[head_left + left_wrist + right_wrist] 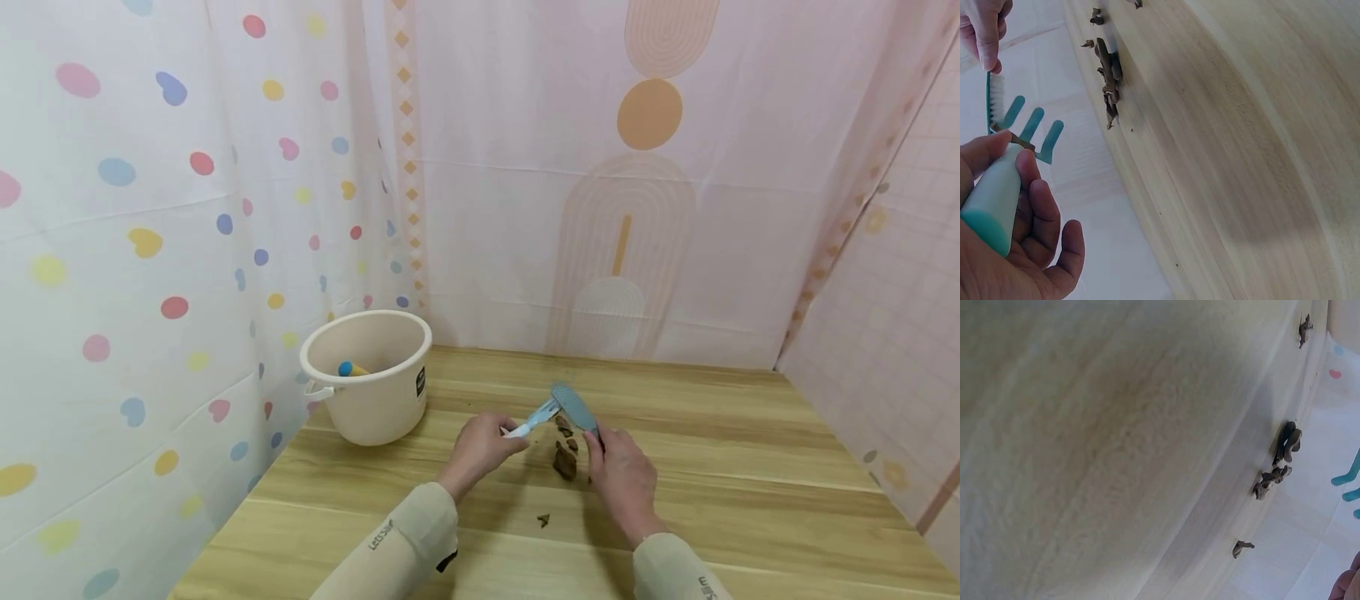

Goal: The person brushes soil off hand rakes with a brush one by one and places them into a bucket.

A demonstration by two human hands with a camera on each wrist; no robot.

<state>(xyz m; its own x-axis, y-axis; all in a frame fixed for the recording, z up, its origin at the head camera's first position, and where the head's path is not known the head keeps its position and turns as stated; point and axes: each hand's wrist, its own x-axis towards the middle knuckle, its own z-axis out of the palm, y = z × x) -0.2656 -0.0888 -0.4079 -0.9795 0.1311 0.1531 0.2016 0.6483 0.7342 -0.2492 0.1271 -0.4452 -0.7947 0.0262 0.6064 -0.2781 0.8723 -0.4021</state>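
My left hand [483, 446] grips a small hand rake [997, 194] by its pale handle, its several teal tines pointing away from me. A brown scrap [1022, 142] lies across the base of the tines. In my right hand [622, 479] is a brush [573, 406] with a teal back and white bristles, pinched at its near end. The bristles [997, 103] stand right at the rake's head, above the table. Below both tools lie brown, dried leaf-like pieces [565, 461]. The right wrist view shows the pieces [1286, 444] but hardly any of my right hand.
A cream bucket [378, 408] stands at the table's left back, with a blue-and-yellow object [348, 368] inside. One small brown piece [543, 520] lies nearer me on the wooden table [750, 467]. Patterned curtains [495, 250] hang around the table.
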